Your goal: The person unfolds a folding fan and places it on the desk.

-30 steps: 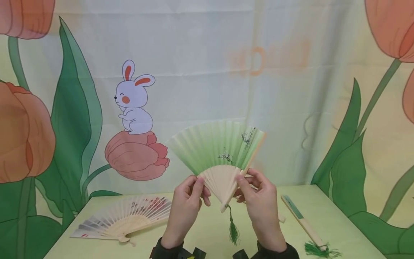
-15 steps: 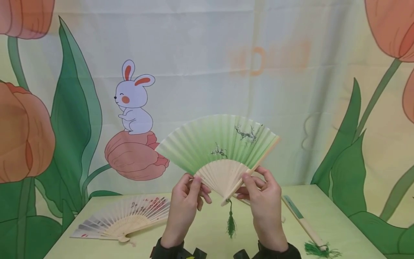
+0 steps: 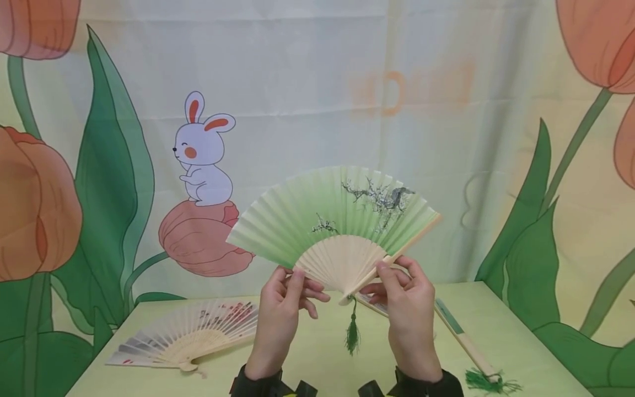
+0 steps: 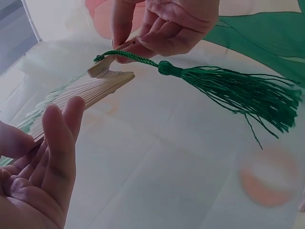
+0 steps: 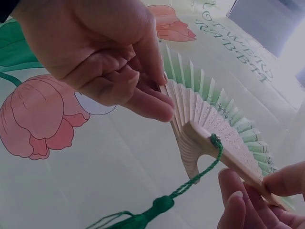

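Backdrop point(image 3: 307, 82): pale cloth, fills the rear of the head view; printed with orange tulips point(image 3: 39, 204), green leaves point(image 3: 111, 182) and a white rabbit point(image 3: 203, 160) seated on a pinkish bloom. Counter point(image 3: 317, 366): light yellow-green, in front of the cloth. Green fan point(image 3: 332, 215): held up above the counter between the hands, spread in a broad arc, pivot end lowermost; pleated leaf shades from green to near white at the outer edge, dark blossom branches toward the right side, bare pale ribs point(image 3: 342, 262) below. Pale fan point(image 3: 186, 336): lies spread on the counter at left, well apart from the folded one; grey at one end, red blossom toward the other. Right hand point(image 3: 409, 309): thumb and fingers pinch the right outer stick of the green fan. Left hand point(image 3: 280, 309): thumb and forefinger pinch its left edge — remaining fingers extend loosely. Folded fan point(image 3: 466, 342): lies slanted on the counter, right of the right hand; green tassel splayed at its near end. Wood-edged piece point(image 3: 373, 306): partly behind the right hand; kind cannot be told. Hanging tassel point(image 3: 352, 336): dark green, on a cord from the green fan's pivot — dangles between the hands.
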The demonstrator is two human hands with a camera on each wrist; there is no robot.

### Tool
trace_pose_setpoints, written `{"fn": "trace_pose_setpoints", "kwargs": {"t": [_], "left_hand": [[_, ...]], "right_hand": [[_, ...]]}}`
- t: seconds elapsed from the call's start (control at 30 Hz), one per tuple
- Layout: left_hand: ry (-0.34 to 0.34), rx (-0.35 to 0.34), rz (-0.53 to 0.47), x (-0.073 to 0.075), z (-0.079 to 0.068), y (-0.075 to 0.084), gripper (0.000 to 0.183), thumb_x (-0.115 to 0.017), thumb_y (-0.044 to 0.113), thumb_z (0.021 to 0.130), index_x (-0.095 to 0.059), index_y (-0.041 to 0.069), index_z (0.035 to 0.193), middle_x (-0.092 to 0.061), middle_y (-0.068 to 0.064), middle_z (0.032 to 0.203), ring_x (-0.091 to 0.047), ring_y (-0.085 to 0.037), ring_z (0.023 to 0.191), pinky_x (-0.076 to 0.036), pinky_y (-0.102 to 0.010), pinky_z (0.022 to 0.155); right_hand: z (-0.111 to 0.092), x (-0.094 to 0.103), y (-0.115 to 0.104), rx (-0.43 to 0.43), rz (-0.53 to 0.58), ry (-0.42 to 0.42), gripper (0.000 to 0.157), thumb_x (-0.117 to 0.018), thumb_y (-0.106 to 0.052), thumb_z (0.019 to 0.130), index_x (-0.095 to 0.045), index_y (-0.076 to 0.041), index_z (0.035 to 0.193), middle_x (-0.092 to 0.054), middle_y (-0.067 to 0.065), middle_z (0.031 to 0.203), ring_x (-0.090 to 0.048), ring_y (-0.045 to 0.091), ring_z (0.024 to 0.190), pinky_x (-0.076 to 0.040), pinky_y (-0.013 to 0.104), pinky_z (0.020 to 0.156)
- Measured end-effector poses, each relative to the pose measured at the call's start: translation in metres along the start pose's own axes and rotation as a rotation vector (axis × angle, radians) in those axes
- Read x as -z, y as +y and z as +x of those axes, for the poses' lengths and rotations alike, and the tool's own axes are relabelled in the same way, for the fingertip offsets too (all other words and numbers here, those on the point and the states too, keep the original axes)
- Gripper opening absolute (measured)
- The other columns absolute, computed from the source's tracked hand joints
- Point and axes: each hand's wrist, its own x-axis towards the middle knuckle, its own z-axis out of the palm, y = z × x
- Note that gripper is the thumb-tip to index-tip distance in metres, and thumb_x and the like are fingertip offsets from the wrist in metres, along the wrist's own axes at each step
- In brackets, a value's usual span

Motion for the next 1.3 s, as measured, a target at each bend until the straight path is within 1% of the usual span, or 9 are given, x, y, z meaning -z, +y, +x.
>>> {"fn": "trace_pose_setpoints", "kwargs": {"t": [0.2,0.37,0.5,0.57,0.67,0.9,1.1,1.3], "left_hand": [[-0.002,0.027,-0.044,-0.003,-0.002,0.001,0.035,-0.048,0.031,0.104,-0.048,-0.004,0.104,-0.066,-0.024,0.092,-0.071,-0.030,0.082,-0.057,-0.035,0.058],[-0.009,0.039,-0.076,-0.005,-0.003,0.000,0.035,-0.048,0.031,0.104,-0.046,-0.004,0.104,-0.065,-0.030,0.096,-0.071,-0.033,0.085,-0.058,-0.040,0.064],[-0.006,0.030,-0.095,-0.007,-0.003,-0.002,0.035,-0.048,0.029,0.105,-0.046,-0.005,0.106,-0.064,-0.030,0.097,-0.071,-0.033,0.085,-0.058,-0.041,0.067],[-0.003,0.022,-0.103,-0.007,-0.003,-0.002,0.034,-0.048,0.028,0.105,-0.045,-0.005,0.107,-0.066,-0.026,0.095,-0.071,-0.032,0.085,-0.058,-0.042,0.068],[0.003,0.013,-0.114,-0.008,-0.003,-0.003,0.033,-0.047,0.027,0.105,-0.044,-0.005,0.108,-0.066,-0.025,0.095,-0.071,-0.032,0.085,-0.058,-0.042,0.070],[0.023,0.006,-0.132,-0.012,-0.004,-0.004,0.033,-0.046,0.027,0.105,-0.043,-0.005,0.108,-0.064,-0.027,0.099,-0.070,-0.033,0.088,-0.058,-0.042,0.073],[0.013,-0.004,-0.174,-0.014,-0.003,-0.004,0.034,-0.045,0.027,0.106,-0.041,-0.006,0.111,-0.062,-0.028,0.104,-0.069,-0.034,0.092,-0.057,-0.043,0.077],[0.020,-0.005,-0.207,-0.015,-0.002,-0.005,0.036,-0.046,0.028,0.105,-0.041,-0.006,0.116,-0.061,-0.027,0.103,-0.069,-0.034,0.093,-0.057,-0.041,0.078]], "right_hand": [[0.001,0.002,0.000,-0.004,0.041,0.030,0.024,-0.062,-0.012,0.098,-0.051,0.000,0.116,-0.072,0.006,0.083,-0.069,0.018,0.061,-0.054,0.027,0.052],[0.001,0.003,0.000,-0.011,0.086,0.043,0.025,-0.061,-0.013,0.098,-0.050,0.000,0.117,-0.071,0.008,0.083,-0.069,0.018,0.060,-0.053,0.026,0.051],[0.001,0.003,0.002,-0.009,0.135,0.051,0.025,-0.061,-0.014,0.098,-0.049,0.000,0.115,-0.072,0.009,0.083,-0.069,0.018,0.060,-0.053,0.026,0.050],[0.002,0.003,0.003,-0.011,0.168,0.053,0.024,-0.061,-0.013,0.098,-0.048,0.000,0.114,-0.072,0.010,0.084,-0.069,0.018,0.060,-0.053,0.025,0.050],[0.002,0.003,0.004,-0.021,0.219,0.050,0.023,-0.060,-0.012,0.099,-0.046,0.000,0.112,-0.072,0.010,0.085,-0.069,0.018,0.060,-0.053,0.026,0.051],[0.004,0.003,0.003,-0.080,0.273,0.065,0.022,-0.061,-0.015,0.099,-0.045,-0.001,0.106,-0.072,0.010,0.088,-0.070,0.019,0.063,-0.055,0.028,0.054],[0.005,0.004,0.003,-0.115,0.358,0.039,0.023,-0.060,-0.018,0.099,-0.041,-0.005,0.099,-0.069,0.009,0.091,-0.070,0.019,0.067,-0.054,0.028,0.056],[0.006,0.004,0.004,-0.138,0.413,0.020,0.020,-0.058,-0.018,0.100,-0.043,-0.006,0.099,-0.068,0.008,0.092,-0.070,0.018,0.067,-0.054,0.026,0.056]]}}
